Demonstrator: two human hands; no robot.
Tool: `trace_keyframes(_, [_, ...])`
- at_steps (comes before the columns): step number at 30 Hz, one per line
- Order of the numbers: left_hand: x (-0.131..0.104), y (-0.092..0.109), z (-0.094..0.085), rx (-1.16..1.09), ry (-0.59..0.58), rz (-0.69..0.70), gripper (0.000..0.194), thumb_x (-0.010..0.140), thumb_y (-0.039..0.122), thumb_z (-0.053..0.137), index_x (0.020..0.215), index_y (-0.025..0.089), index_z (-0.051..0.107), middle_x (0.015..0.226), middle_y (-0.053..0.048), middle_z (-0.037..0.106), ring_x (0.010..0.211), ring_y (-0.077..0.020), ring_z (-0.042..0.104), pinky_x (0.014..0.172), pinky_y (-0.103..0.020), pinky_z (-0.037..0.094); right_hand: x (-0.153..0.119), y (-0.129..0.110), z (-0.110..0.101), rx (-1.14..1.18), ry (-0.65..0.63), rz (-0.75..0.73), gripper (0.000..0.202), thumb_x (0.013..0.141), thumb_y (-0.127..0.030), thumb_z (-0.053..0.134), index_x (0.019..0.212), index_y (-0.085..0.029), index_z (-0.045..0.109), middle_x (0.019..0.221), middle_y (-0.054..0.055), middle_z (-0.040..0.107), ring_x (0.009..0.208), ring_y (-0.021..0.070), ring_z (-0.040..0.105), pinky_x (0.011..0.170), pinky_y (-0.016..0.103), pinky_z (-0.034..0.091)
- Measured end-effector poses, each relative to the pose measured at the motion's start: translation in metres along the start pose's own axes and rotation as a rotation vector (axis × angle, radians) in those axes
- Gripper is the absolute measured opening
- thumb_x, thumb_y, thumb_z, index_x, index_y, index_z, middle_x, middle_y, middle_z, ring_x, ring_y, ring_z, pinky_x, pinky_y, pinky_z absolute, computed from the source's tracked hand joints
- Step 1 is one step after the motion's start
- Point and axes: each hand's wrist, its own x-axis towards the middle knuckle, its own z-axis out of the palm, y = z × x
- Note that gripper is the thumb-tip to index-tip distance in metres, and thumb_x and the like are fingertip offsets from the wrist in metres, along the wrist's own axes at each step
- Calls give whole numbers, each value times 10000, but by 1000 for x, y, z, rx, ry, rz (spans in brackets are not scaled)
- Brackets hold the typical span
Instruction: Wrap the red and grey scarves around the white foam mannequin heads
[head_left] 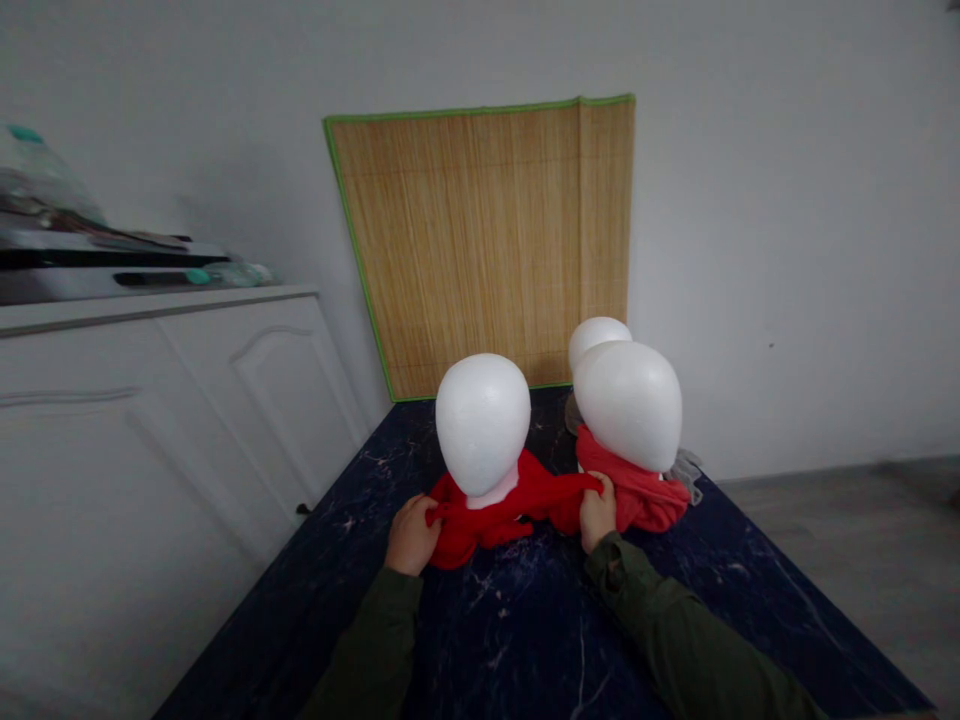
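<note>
A white foam mannequin head (pixel 484 420) stands upright on the dark blue marbled table. Bright red knitted cloth, which looks like a scarf (pixel 540 495), lies around its neck. At the lower left of the head, my left hand (pixel 412 535) is closed on one part of the scarf. Out to the right, my right hand (pixel 598 512) grips another part and holds it stretched away from the neck. Beside my right hand stands a second foam head (pixel 634 405) with coral-red cloth (pixel 637 490) bunched around its base. My fingertips are partly hidden by the scarf.
Behind the second head is a third white head (pixel 596 335), partly covered. Grey fabric (pixel 686 475) lies at the table's right edge. A bamboo mat (pixel 487 250) leans on the wall. A white cabinet (pixel 225 420) with bottles on top borders the table (pixel 517 630) at left.
</note>
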Motion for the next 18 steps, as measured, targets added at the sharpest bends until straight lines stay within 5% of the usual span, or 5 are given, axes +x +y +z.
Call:
trace_keyframes(3, [1,2,-6,-1,126,-51,301,672,110,441,943,133,570,1097,-134,570,1086,-239,490,959,-348,341,-9,-17,-4,-24,-23,-97,409,622,-223,373,1018,-157,452,1007,102,531,937,210,512,851,367,398])
trace_keyframes(6, [-3,15,-6,-102,119,6,274,709,189,455,964,160,553,1120,-102,567,1061,-228,509,938,-340,367,-23,-45,-11,-143,-326,-475,439,599,-177,449,1035,-172,503,1129,103,498,1087,234,432,977,429,282])
trace_keyframes(9, [-8,32,-4,-203,-52,123,240,772,303,441,925,175,573,958,-73,631,917,-208,572,846,-321,422,-40,-65,-9,-281,-673,-739,446,627,-227,544,1072,-195,529,1155,84,505,1128,243,401,1022,451,199])
trace_keyframes(13, [-14,46,-4,-88,-194,298,244,762,347,479,881,196,629,896,-70,634,895,-222,553,857,-346,388,-59,-72,6,-435,-947,-821,598,669,-385,621,1208,-192,448,1194,92,497,1128,251,397,1008,430,225])
trace_keyframes(18, [-19,55,-11,16,-247,440,156,688,259,544,774,244,673,973,-45,609,981,-223,493,961,-377,284,-64,-69,13,-661,-932,-807,499,715,-352,614,1167,-185,483,1051,104,555,996,252,460,866,397,336])
